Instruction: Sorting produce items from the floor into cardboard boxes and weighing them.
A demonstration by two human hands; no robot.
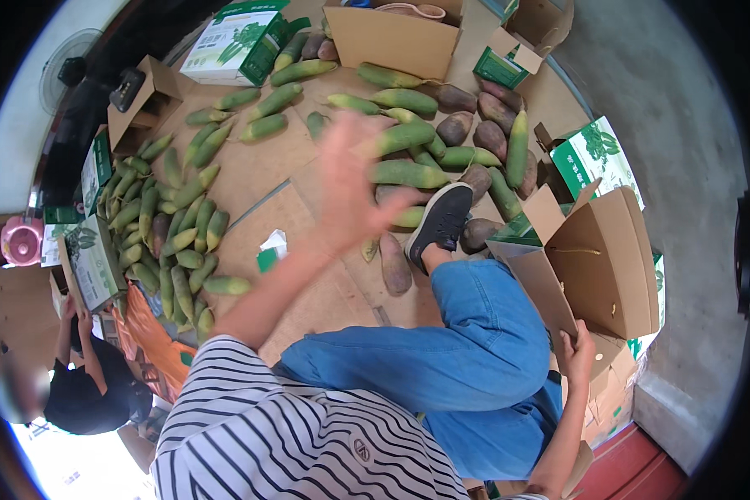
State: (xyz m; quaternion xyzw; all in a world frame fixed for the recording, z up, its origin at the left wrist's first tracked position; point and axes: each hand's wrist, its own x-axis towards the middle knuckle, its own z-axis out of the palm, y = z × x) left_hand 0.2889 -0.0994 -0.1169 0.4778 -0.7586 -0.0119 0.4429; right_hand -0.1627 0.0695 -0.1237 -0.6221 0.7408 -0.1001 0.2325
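My left hand [350, 187], smeared by motion, is stretched over a spread of green radishes [410, 173] with its thumb apart from the fingers. It appears to hold nothing. Dark purplish radishes [455, 129] lie mixed among the green ones, just beyond and to the right of this hand. At my right side, my right hand [577, 350] grips the near edge of an open cardboard box [600, 258], tan inside with green and white printing outside. The box is tilted, its flaps spread; what lies deep inside is hidden.
My dark shoe [443, 218] rests among the radishes. A large pile of green radishes [175, 225] lies at the left. Boxes stand around: a green-white one [233, 46] and a tan one [392, 37] at the back. At lower left a person [92, 375] handles another box [96, 258].
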